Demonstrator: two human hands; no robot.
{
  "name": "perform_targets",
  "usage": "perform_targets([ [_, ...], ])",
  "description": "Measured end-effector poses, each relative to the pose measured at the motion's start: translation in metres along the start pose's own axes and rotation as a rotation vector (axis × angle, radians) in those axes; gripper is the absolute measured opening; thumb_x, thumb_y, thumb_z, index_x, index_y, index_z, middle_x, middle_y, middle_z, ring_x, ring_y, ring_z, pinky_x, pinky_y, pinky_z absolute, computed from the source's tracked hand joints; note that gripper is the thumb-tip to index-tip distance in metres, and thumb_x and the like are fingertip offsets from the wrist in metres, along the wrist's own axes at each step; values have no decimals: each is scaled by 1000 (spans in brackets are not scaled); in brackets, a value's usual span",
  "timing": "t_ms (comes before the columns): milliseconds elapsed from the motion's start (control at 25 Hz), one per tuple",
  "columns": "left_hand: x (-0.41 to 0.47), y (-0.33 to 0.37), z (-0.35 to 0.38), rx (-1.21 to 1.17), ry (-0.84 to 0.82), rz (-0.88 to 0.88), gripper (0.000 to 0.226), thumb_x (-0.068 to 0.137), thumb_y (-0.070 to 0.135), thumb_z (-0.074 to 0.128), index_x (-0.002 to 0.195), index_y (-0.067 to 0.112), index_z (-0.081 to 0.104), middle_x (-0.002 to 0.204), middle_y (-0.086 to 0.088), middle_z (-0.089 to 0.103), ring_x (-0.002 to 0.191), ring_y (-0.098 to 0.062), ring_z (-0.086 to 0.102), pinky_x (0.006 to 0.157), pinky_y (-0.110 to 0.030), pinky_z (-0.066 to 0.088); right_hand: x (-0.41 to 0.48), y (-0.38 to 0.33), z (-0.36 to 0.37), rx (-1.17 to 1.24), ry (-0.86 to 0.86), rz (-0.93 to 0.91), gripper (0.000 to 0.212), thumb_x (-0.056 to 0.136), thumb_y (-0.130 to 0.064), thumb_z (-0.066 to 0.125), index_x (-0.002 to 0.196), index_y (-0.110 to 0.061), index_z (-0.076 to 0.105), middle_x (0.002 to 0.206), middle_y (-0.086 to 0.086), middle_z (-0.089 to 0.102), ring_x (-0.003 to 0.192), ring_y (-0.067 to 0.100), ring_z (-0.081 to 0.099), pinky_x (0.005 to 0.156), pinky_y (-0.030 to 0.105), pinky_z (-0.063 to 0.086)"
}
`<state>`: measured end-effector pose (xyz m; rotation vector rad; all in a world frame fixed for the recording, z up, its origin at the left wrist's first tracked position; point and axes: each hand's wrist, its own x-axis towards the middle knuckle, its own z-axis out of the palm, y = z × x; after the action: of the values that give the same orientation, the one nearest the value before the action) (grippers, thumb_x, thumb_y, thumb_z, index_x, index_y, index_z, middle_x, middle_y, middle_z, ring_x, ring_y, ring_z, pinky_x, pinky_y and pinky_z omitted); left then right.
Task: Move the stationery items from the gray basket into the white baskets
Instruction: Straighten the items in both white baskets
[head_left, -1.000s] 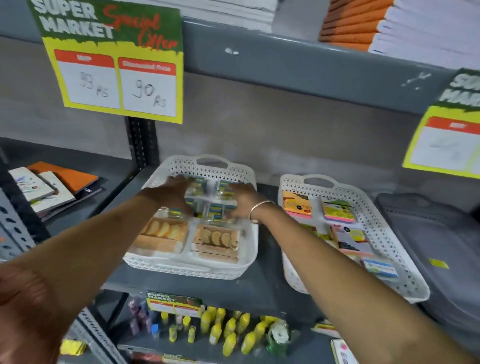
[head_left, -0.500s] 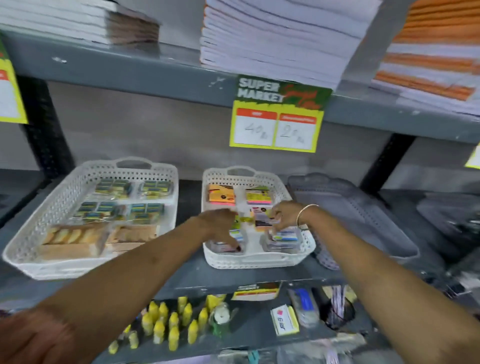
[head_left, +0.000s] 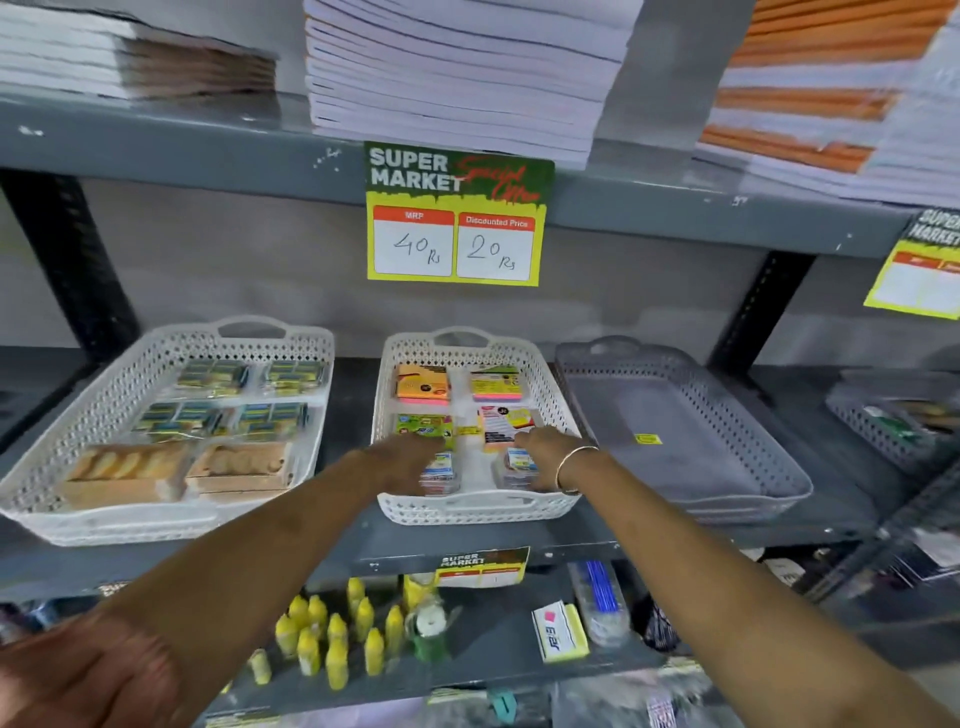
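- Both hands rest in the middle basket (head_left: 470, 512): left hand (head_left: 402, 457) lies flat over the near-left packs (head_left: 437, 473), right hand (head_left: 543, 449) over the near-right packs (head_left: 517, 467); whether either grasps a pack I cannot tell.
- Left basket (head_left: 47, 478): white, filled in neat rows with small boxes.
- Middle basket: white, sticky-note pads (head_left: 422, 383) at the back, packs in front.
- Gray basket (head_left: 769, 467): just right of the middle one, bare except for a yellow sticker (head_left: 648, 439); I judge the transfer essentially done, only tidying left.
- Hidden: my fingertips and whatever lies under my palms; a further gray basket (head_left: 867, 431) at far right is blurred and cut off.
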<state>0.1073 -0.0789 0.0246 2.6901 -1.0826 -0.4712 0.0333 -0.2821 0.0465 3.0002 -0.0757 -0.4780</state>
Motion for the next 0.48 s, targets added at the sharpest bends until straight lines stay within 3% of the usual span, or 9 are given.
perform_targets([
  [200,5,-1,-2,54,-42,16,66,82,26,66,137,11,33,142,-12,41,125,-27,42,102,-31,35,3,3,8,29,12,-8,61,84,-26,66,137,-8,40,137,18,51,125,33,49,103,39,44],
  [280,7,3,-9,1,-54,7,73,80,34,68,138,10,30,143,-11,39,126,-26,39,101,-29,34,5,5,2,101,-30,-16,68,83,-34,66,140,-9,37,143,16,46,130,32,45,107,39,40],
  [360,14,2,-25,-114,5,-37,77,81,43,65,139,7,27,144,-11,36,127,-26,38,102,-30,33,14,9,-13,268,2,8,73,83,-42,64,142,-9,37,145,14,45,131,31,45,109,39,39],
  [480,31,-7,-44,-184,175,-69,64,87,33,60,135,2,32,140,-15,40,124,-28,41,99,-32,36,40,16,-31,383,129,47,66,87,-39,61,140,-6,40,141,17,48,130,32,46,108,40,40],
])
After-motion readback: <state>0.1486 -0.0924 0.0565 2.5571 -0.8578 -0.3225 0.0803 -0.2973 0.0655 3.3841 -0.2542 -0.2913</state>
